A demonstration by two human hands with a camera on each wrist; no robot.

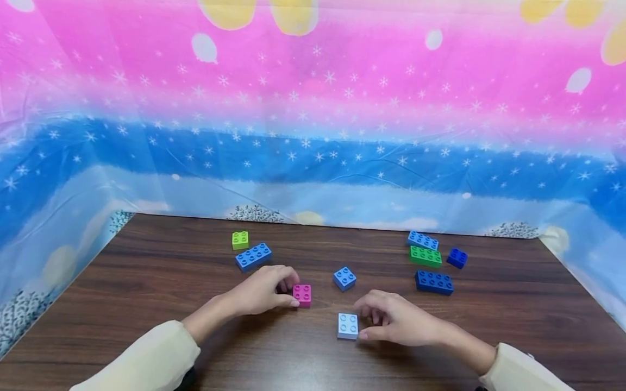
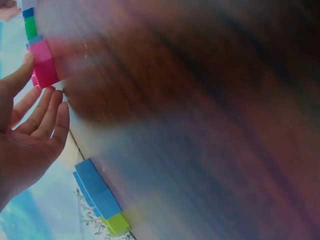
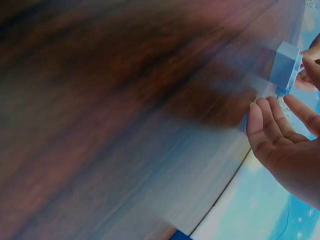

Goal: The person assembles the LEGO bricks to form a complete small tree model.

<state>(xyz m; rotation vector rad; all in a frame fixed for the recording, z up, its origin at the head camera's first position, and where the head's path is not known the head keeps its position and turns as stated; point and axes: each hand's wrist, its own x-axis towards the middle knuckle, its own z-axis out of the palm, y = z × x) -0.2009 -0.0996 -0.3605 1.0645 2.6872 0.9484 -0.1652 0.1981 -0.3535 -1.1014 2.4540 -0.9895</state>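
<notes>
On the table, my left hand (image 1: 264,289) is beside a pink four-stud toy brick (image 1: 302,296). Its thumb tip overlaps the brick's near left corner, and the index finger lies close to the far one. The left wrist view shows the other fingers (image 2: 47,120) loosely extended below the pink brick (image 2: 44,64). Right of a pale blue-white four-stud brick (image 1: 348,326), my right hand (image 1: 398,320) has its thumb at the near corner. In the right wrist view, relaxed fingers (image 3: 272,125) spread below the pale brick (image 3: 285,65). Both bricks stand studs up.
A small blue brick (image 1: 344,278) lies between and beyond the hands. Back left are a lime brick (image 1: 240,240) and a long blue brick (image 1: 253,257). At right sit a green brick (image 1: 425,256), a dark blue brick (image 1: 434,282) and other blue ones. A patterned curtain (image 1: 313,163) borders the table.
</notes>
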